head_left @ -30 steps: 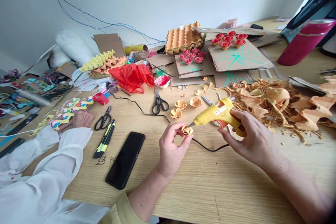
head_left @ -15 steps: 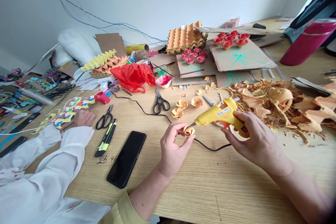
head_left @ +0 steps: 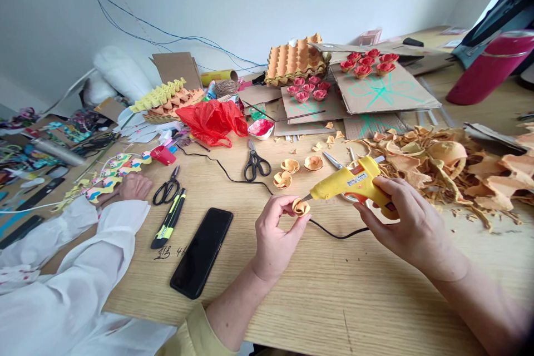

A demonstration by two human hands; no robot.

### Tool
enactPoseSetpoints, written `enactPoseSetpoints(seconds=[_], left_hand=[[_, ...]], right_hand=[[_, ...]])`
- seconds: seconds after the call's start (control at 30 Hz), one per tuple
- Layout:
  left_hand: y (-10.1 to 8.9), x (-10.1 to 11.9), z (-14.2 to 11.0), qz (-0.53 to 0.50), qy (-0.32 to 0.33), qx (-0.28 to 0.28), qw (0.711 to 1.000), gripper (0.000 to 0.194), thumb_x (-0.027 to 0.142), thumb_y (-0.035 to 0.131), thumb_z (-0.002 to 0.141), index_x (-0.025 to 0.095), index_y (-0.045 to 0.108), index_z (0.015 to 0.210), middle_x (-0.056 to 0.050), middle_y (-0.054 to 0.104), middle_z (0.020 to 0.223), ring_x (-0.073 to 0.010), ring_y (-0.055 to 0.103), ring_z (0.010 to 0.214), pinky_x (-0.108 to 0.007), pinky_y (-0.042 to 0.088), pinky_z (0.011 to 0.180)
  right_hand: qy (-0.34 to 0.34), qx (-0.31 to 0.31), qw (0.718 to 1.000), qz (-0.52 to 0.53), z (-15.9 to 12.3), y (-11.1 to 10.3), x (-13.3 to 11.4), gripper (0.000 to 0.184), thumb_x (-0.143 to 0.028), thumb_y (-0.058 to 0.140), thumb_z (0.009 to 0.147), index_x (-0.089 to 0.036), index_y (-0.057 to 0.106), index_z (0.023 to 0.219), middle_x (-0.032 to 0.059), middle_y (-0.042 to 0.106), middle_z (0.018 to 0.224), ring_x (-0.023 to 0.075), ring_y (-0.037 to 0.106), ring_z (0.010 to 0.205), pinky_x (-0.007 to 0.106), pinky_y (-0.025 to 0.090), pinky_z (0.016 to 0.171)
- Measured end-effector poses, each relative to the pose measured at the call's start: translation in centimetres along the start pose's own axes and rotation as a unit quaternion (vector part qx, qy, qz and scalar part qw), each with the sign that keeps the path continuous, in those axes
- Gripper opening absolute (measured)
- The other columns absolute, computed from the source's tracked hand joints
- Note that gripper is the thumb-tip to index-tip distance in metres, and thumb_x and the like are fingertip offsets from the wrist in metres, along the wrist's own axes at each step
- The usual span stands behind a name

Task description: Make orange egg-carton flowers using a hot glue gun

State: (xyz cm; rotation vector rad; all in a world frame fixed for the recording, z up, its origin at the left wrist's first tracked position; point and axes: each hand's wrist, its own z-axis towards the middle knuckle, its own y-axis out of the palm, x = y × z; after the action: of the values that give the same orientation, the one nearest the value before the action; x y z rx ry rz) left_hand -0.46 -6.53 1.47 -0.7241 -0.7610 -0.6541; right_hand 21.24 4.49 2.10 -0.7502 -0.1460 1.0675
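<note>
Between the thumb and fingers of my left hand (head_left: 277, 233) is a small orange flower (head_left: 301, 207) with curled petals, apparently cut from egg-carton pulp. My right hand (head_left: 411, 225) is wrapped round the handle of a yellow glue gun (head_left: 354, 182). The gun's metal nozzle points left and meets the flower's upper edge; whether glue is coming out is too small to see. Just beyond my left hand lie three finished-looking orange flowers, one of them an open cup-shaped flower (head_left: 314, 163). Scissors (head_left: 332, 160) lie partly hidden behind the glue gun.
Black scissors (head_left: 255, 162), a utility knife (head_left: 168, 219) and a phone (head_left: 202, 253) lie left of my hands. Orange pulp scraps (head_left: 438, 161) heap at the right. Red flowers stand on cardboard (head_left: 386, 92) behind. A co-worker's white sleeve (head_left: 120, 233) reaches in from the left.
Almost nothing differs. The view has shifted very slightly; both hands keep the same pose, with the nozzle still at the flower.
</note>
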Motion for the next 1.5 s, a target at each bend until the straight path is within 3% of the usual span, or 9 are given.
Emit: enactPoseSetpoints(seconds=[0.43, 0.67, 0.8, 1.0, 1.1, 1.23, 1.4, 1.5], left_hand=[[0.0, -0.5, -0.2, 0.002, -0.008, -0.007, 1.000, 0.025, 0.019, 0.073, 0.087, 0.019, 0.066, 0.111, -0.005, 0.070, 0.096, -0.0150, 0.069, 0.082, -0.029, 0.059, 0.079], [0.0, -0.5, -0.2, -0.012, -0.014, -0.009, 1.000, 0.022, 0.020, 0.073, 0.089, 0.019, 0.066, 0.109, -0.005, 0.071, 0.096, -0.0154, 0.069, 0.083, -0.029, 0.059, 0.080], [0.0, -0.5, -0.2, -0.023, -0.024, -0.015, 0.999, 0.022, 0.020, 0.073, 0.089, 0.020, 0.066, 0.110, -0.005, 0.070, 0.096, -0.0156, 0.068, 0.084, -0.030, 0.058, 0.081], [-0.1, -0.2, -0.2, -0.041, -0.028, -0.020, 0.999, 0.020, 0.017, 0.070, 0.090, 0.020, 0.065, 0.110, -0.005, 0.068, 0.098, -0.0151, 0.067, 0.086, -0.029, 0.057, 0.081], [-0.1, 0.0, 0.0, -0.036, -0.005, -0.007, 0.999, 0.022, 0.016, 0.071, 0.088, 0.020, 0.066, 0.109, -0.004, 0.065, 0.100, -0.0147, 0.066, 0.085, -0.029, 0.057, 0.080], [-0.1, 0.2, 0.1, -0.033, -0.002, -0.002, 0.999, 0.023, 0.017, 0.071, 0.087, 0.021, 0.065, 0.109, -0.003, 0.065, 0.098, -0.0150, 0.065, 0.084, -0.030, 0.056, 0.080], [-0.1, 0.5, -0.1, -0.020, 0.002, -0.019, 1.000, 0.026, 0.015, 0.072, 0.086, 0.020, 0.065, 0.110, -0.003, 0.067, 0.096, -0.0156, 0.065, 0.084, -0.030, 0.055, 0.081], [0.0, 0.9, -0.1, -0.009, 0.021, -0.036, 0.999, 0.026, 0.011, 0.073, 0.083, 0.020, 0.065, 0.107, -0.002, 0.068, 0.093, -0.0151, 0.064, 0.084, -0.028, 0.053, 0.079]], right_hand=[[-0.038, 0.016, 0.999, -0.007, -0.2, -0.2, 0.2, 0.058, -0.024, 0.075, 0.087, -0.022, 0.046, 0.137, 0.0115, 0.070, 0.101, 0.0247, 0.071, 0.083, 0.032, 0.057, 0.058], [-0.110, 0.060, 0.992, -0.034, -0.1, -0.4, 0.4, 0.060, -0.015, 0.079, 0.083, -0.014, 0.050, 0.135, 0.0180, 0.073, 0.107, 0.0281, 0.073, 0.087, 0.034, 0.058, 0.062], [-0.136, 0.058, 0.988, -0.036, -0.1, -0.8, 0.4, 0.062, -0.010, 0.080, 0.080, -0.014, 0.051, 0.135, 0.0162, 0.073, 0.100, 0.0270, 0.071, 0.081, 0.036, 0.057, 0.063], [-0.142, 0.029, 0.988, -0.048, -0.1, -1.3, 0.5, 0.048, -0.010, 0.076, 0.084, -0.022, 0.058, 0.127, 0.0101, 0.073, 0.100, 0.0227, 0.069, 0.078, 0.035, 0.055, 0.068], [-0.084, 0.029, 0.995, -0.034, 0.2, -1.0, 0.4, 0.045, -0.014, 0.075, 0.085, -0.021, 0.058, 0.126, 0.0129, 0.070, 0.105, 0.0254, 0.069, 0.087, 0.035, 0.056, 0.070], [0.087, 0.028, 0.996, -0.009, 0.5, -0.1, 0.9, 0.036, -0.030, 0.072, 0.087, -0.020, 0.059, 0.120, 0.0128, 0.067, 0.104, 0.0269, 0.068, 0.091, 0.037, 0.057, 0.072], [0.279, -0.034, 0.959, 0.020, 0.3, 1.3, 2.5, 0.043, -0.046, 0.071, 0.081, -0.018, 0.063, 0.113, 0.0127, 0.073, 0.098, 0.0301, 0.071, 0.088, 0.042, 0.057, 0.076], [0.321, -0.087, 0.943, 0.026, 0.2, 1.9, 2.9, 0.045, -0.049, 0.071, 0.080, -0.017, 0.064, 0.112, 0.0134, 0.075, 0.098, 0.0309, 0.072, 0.086, 0.042, 0.057, 0.076]])
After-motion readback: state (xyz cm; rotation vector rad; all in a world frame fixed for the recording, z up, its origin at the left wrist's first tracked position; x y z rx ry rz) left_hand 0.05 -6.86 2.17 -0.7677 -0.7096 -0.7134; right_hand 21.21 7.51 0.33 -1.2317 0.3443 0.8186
